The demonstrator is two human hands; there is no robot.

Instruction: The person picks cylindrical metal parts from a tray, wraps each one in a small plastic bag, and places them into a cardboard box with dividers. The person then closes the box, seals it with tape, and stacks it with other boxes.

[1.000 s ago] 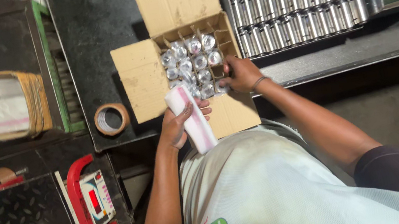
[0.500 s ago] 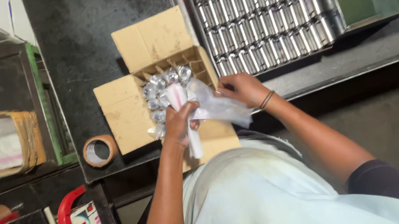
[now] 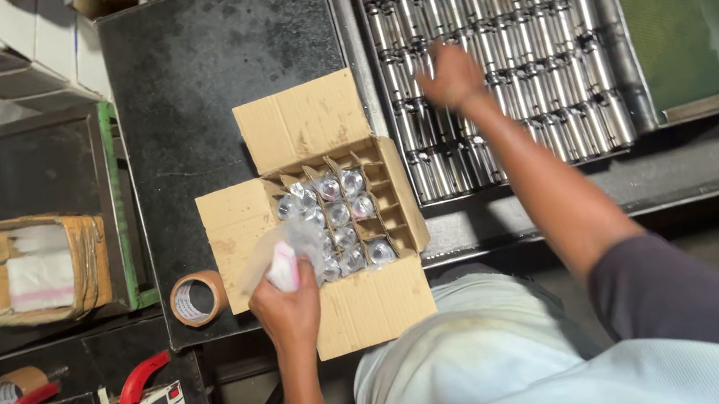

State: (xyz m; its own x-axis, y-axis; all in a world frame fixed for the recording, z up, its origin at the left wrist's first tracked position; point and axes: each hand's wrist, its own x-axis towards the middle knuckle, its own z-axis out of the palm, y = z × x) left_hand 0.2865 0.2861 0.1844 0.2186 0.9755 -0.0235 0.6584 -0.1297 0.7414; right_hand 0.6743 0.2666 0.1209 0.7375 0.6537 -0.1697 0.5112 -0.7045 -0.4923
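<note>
Right hand left the box and shot up over the cans on the tray!

Seen from the head camera, it hung blurred above the rows, fingers loose, gripping nothing. Left hand was clenched around a clear plastic bag at the box's near-left corner. Box sat open on the dark table, flaps out, silver cans in its dividers, tape roll just left.

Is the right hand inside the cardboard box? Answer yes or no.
No, the right hand is stretched out over the rows of metal cylinders on the tray, beyond the open cardboard box.
</note>
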